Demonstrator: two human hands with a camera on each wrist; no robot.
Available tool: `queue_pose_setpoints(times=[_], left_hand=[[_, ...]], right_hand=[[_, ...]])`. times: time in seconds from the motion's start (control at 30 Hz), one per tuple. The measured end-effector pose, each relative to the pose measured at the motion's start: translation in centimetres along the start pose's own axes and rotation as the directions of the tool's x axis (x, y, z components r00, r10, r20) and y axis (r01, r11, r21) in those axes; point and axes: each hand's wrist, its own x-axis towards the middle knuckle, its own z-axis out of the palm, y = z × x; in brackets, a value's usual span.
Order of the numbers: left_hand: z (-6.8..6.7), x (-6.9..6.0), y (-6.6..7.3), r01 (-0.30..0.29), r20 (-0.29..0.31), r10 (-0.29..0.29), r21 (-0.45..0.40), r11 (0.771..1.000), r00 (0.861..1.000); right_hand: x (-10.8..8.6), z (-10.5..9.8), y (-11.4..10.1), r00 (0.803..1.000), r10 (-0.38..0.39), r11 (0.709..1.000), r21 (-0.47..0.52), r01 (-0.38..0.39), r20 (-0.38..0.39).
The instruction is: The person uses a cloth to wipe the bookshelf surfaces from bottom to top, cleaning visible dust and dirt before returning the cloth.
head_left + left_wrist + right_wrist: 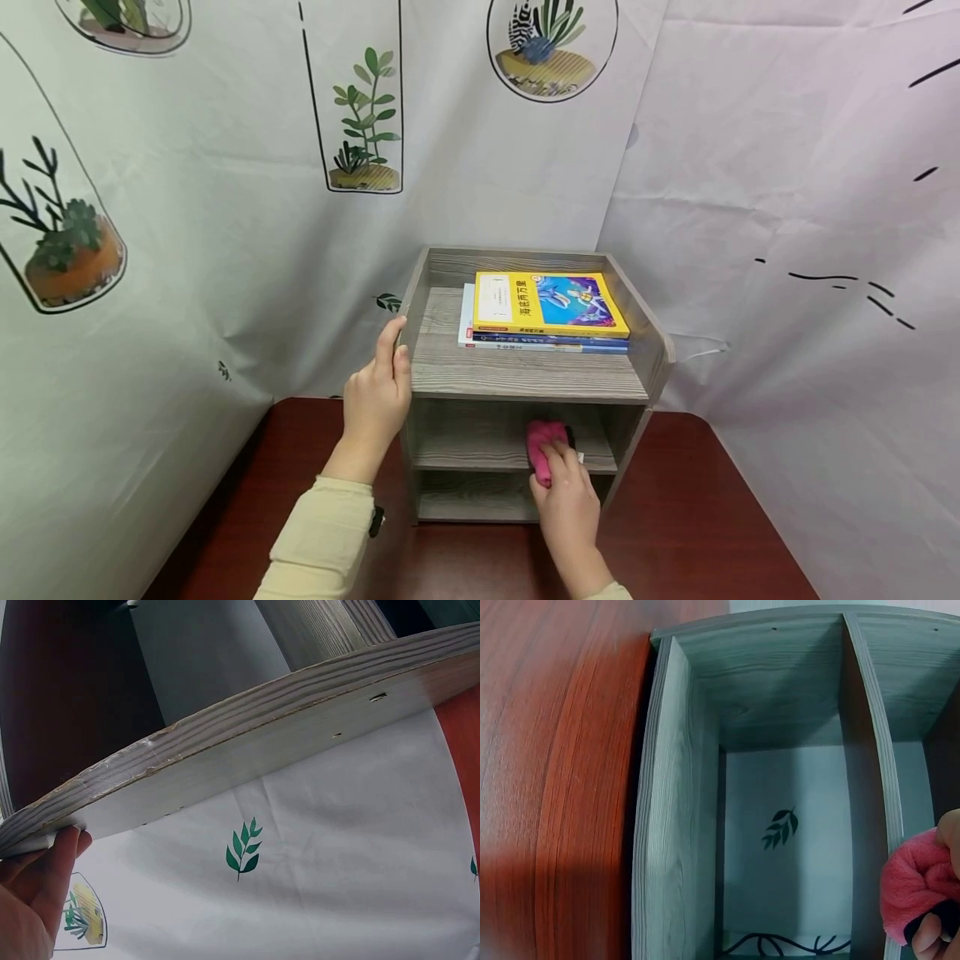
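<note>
In the head view, I am using two hands. My left hand point(377, 396) is holding on to the left side of one gray wooden shelf point(525, 379), with thumb and fingers pinching its edge. My right hand point(570, 504) is grasping one pink cloth point(542, 437), and its fingers are bending around it. The pink cloth is resting at the front edge of the middle board point(472, 452), with a dark bit showing beside it. At least three books point(497, 300) are lying in one pile on top, and the highest one is yellow. The shelf is standing on one red-brown table point(675, 500). Four plant pictures point(367, 125) are showing on the white sheet point(240, 208) around it.

In the left wrist view, I am seeing part of my left hand. Its fingers are touching the side board point(247, 712) close to one end. One green leaf sprig point(244, 851) is showing on the sheet.

In the right wrist view, part of my right hand is showing at the right side. I am pinching the pink cloth, which is bunching up and touching the middle board's front edge. One dark leaf sprig point(781, 827) is showing at the back of the shelf.
</note>
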Motion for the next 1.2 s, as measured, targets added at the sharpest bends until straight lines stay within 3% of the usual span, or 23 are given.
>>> queue_pose_setpoints(times=[1.2], left_hand=[[-0.1, 0.1, 0.1, -0.002, 0.01, 0.002, -0.007, 1.0, 1.0]], right_hand=[[-0.2, 1.4, -2.7, 1.0, 0.002, 1.0, 0.016, -0.003, 0.03]])
